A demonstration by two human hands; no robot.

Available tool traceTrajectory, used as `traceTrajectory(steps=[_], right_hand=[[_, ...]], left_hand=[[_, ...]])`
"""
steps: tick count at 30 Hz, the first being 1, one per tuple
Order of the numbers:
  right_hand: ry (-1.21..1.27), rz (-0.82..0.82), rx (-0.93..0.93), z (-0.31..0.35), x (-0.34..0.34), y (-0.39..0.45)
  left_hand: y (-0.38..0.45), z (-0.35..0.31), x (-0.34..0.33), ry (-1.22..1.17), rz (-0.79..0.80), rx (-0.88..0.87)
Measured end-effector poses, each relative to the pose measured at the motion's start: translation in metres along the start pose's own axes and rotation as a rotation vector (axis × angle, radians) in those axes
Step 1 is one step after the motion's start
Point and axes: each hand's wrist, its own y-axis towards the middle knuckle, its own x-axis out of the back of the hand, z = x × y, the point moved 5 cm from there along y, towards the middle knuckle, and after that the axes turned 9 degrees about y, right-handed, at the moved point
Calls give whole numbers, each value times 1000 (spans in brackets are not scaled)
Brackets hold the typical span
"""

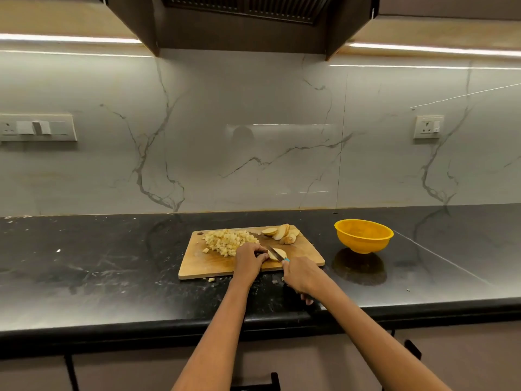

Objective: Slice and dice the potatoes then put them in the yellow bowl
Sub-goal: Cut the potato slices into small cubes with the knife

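Note:
A wooden cutting board lies on the black counter. On its far left is a heap of diced potato. Several potato slices are stacked at its far right corner. My left hand holds a potato slice down near the board's front with curled fingers. My right hand grips a knife whose blade rests across that slice. The yellow bowl stands to the right of the board and looks empty.
A few potato bits lie on the counter just off the board's front edge. The marble backsplash carries wall sockets on the right and a switch panel on the left. A hood hangs overhead.

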Motion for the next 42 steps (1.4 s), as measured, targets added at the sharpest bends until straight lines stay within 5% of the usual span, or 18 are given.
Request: traceTrajectory(steps=[10,19,42], right_hand=[[93,123,-170,14,2,1],[-125,-18,-1,9,-4,4],[-109,66,-56,-8,11,-42]], left_hand=[[2,0,0,23,23,-50],[-1,-2,-1,37,13,-66],[-11,-9,3,8,42,-38]])
